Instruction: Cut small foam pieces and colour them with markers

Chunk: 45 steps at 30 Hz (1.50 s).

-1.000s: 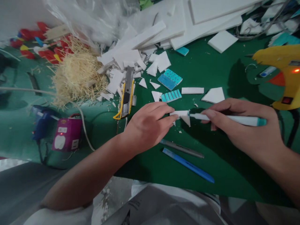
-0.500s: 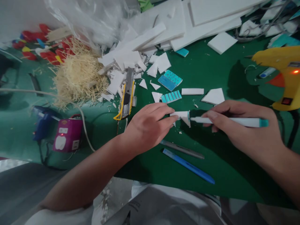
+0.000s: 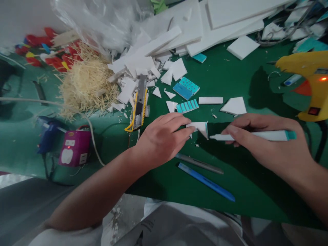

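Note:
My left hand point(image 3: 164, 138) is closed on a small white foam piece point(image 3: 201, 127), its fingertips on the piece's left end. A teal line runs along the piece's right edge. My right hand point(image 3: 263, 135) grips a white marker with a teal end point(image 3: 271, 135), whose tip points left, close to the foam's right edge. Above lie a teal-striped foam piece point(image 3: 188, 106), a blue and teal dotted piece point(image 3: 186, 87) and a plain white strip point(image 3: 210, 100). Below the hands rest a grey pen point(image 3: 202, 164) and a blue marker point(image 3: 206, 181).
A yellow utility knife point(image 3: 139, 104) lies left of the foam, beside white scraps and a straw heap point(image 3: 87, 82). A yellow glue gun point(image 3: 307, 78) stands at right, its light on. At left are a purple power box point(image 3: 74, 147) and a blue glue gun point(image 3: 50, 135). Foam sheets point(image 3: 230, 13) lie behind.
The marker in my right hand has shifted slightly right and down, its tip drawing away from the foam's edge. My left hand stays in place on the foam piece.

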Tool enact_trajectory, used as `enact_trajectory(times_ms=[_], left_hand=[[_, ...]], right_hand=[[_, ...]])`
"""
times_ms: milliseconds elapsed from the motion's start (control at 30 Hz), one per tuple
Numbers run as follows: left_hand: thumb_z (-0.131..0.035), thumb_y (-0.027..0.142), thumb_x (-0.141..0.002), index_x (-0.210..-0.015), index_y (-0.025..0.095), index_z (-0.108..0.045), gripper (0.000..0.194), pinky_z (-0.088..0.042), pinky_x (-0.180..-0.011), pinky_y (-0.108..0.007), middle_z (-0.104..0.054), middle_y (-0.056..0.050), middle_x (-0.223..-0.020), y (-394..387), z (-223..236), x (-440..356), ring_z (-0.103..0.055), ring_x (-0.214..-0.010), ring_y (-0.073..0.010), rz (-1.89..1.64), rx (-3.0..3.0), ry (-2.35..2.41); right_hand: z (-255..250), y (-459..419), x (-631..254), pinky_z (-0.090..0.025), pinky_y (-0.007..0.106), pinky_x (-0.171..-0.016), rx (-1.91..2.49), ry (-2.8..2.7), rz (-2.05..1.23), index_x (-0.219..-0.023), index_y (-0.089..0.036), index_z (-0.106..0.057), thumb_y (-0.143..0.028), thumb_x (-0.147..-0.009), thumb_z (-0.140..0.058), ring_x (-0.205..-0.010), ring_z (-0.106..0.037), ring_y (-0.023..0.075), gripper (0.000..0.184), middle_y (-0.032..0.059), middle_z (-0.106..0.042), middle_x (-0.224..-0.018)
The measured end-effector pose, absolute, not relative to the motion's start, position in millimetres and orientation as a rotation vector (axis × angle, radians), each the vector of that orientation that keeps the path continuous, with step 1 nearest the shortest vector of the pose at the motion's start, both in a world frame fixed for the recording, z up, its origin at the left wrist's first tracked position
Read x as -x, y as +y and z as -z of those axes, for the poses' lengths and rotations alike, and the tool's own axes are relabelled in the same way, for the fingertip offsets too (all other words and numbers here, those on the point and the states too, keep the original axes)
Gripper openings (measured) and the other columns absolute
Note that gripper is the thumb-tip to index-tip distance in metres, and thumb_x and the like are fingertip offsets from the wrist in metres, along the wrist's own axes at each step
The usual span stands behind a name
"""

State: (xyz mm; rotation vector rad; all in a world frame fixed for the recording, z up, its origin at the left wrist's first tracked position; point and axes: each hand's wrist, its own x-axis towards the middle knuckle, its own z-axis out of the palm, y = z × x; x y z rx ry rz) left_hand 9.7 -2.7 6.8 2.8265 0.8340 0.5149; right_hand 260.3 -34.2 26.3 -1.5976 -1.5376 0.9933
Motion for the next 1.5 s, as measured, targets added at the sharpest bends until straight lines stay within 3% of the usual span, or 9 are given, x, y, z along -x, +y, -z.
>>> enact_trajectory(times_ms=[300, 467, 633, 767, 900, 1033, 1267, 1400, 1500], left_hand=[[-0.059, 0.014, -0.102, -0.118, 0.013, -0.075, 0.023, -0.063, -0.098, -0.046, -0.077, -0.012, -0.118, -1.9, -5.6, -9.4, -0.072, -0.114, -0.029, -0.527, -2.804, 0.828], [-0.06, 0.015, -0.102, -0.118, 0.012, -0.075, 0.023, -0.063, -0.097, -0.047, -0.077, -0.013, -0.118, -2.4, -6.8, -10.3, -0.073, -0.114, -0.0297, -0.528, -2.802, 0.823], [-0.059, 0.015, -0.102, -0.119, 0.013, -0.075, 0.023, -0.064, -0.096, -0.046, -0.077, -0.012, -0.118, -1.8, -7.1, -9.6, -0.073, -0.113, -0.029, -0.518, -2.814, 0.827], [-0.057, 0.016, -0.104, -0.119, 0.014, -0.074, 0.023, -0.063, -0.097, -0.044, -0.077, -0.012, -0.118, -2.3, -5.9, -9.2, -0.073, -0.113, -0.0267, -0.518, -2.826, 0.827], [-0.057, 0.014, -0.103, -0.12, 0.014, -0.075, 0.024, -0.063, -0.099, -0.043, -0.077, -0.011, -0.118, -2.5, -4.4, -9.5, -0.072, -0.114, -0.0266, -0.537, -2.831, 0.819], [-0.057, 0.015, -0.103, -0.119, 0.014, -0.075, 0.024, -0.063, -0.098, -0.045, -0.077, -0.011, -0.117, -1.6, -5.1, -9.9, -0.073, -0.113, -0.0281, -0.537, -2.821, 0.819], [-0.059, 0.014, -0.102, -0.118, 0.014, -0.075, 0.023, -0.063, -0.098, -0.044, -0.077, -0.011, -0.118, -1.9, -7.4, -10.6, -0.073, -0.114, -0.028, -0.522, -2.82, 0.835], [-0.059, 0.015, -0.102, -0.119, 0.014, -0.075, 0.023, -0.062, -0.098, -0.043, -0.076, -0.012, -0.118, -1.6, -7.2, -10.2, -0.072, -0.114, -0.027, -0.511, -2.821, 0.834], [-0.058, 0.015, -0.103, -0.119, 0.014, -0.074, 0.023, -0.061, -0.099, -0.042, -0.076, -0.011, -0.118, -1.8, -6.8, -10.1, -0.071, -0.114, -0.0257, -0.513, -2.82, 0.839]], right_hand=[[-24.9, -33.3, -257.9, -0.044, 0.027, -0.043, 1.578, -1.547, -0.984, -0.057, -0.026, -0.067, -0.036, -0.082, -0.074, -0.047, -0.059, 0.0142, 0.028, -0.0021, -0.064, -0.053], [-22.4, -33.8, -257.1, -0.05, 0.028, -0.046, 1.602, -1.458, -0.932, -0.078, -0.027, -0.077, -0.041, -0.083, -0.08, -0.05, -0.063, 0.0149, 0.016, -0.0016, -0.069, -0.061], [-22.0, -32.4, -256.8, -0.047, 0.027, -0.045, 1.563, -1.476, -0.994, -0.064, -0.027, -0.071, -0.037, -0.085, -0.077, -0.05, -0.061, 0.0147, 0.024, -0.0017, -0.066, -0.057], [-24.2, -31.6, -257.0, -0.047, 0.027, -0.044, 1.596, -1.439, -0.957, -0.073, -0.027, -0.076, -0.035, -0.081, -0.079, -0.049, -0.061, 0.0143, 0.011, -0.0026, -0.067, -0.058], [-23.4, -33.0, -257.9, -0.046, 0.028, -0.043, 1.581, -1.46, -0.99, -0.065, -0.028, -0.072, -0.035, -0.086, -0.076, -0.048, -0.061, 0.0146, 0.022, -0.0026, -0.065, -0.056], [-21.3, -35.7, -258.4, -0.049, 0.029, -0.046, 1.598, -1.446, -0.927, -0.077, -0.03, -0.076, -0.039, -0.085, -0.079, -0.051, -0.063, 0.016, 0.013, -0.0027, -0.069, -0.061], [-23.5, -35.8, -257.7, -0.049, 0.029, -0.047, 1.602, -1.455, -0.945, -0.07, -0.028, -0.073, -0.039, -0.085, -0.077, -0.051, -0.063, 0.0155, 0.019, -0.0028, -0.068, -0.06], [-28.6, -33.1, -256.0, -0.046, 0.029, -0.044, 1.615, -1.505, -0.993, -0.058, -0.027, -0.066, -0.042, -0.087, -0.075, -0.049, -0.06, 0.0156, 0.034, -0.0016, -0.064, -0.055], [-29.4, -32.7, -255.9, -0.051, 0.03, -0.047, 1.624, -1.451, -0.971, -0.069, -0.028, -0.071, -0.044, -0.084, -0.079, -0.052, -0.064, 0.017, 0.023, -0.0017, -0.068, -0.06]])
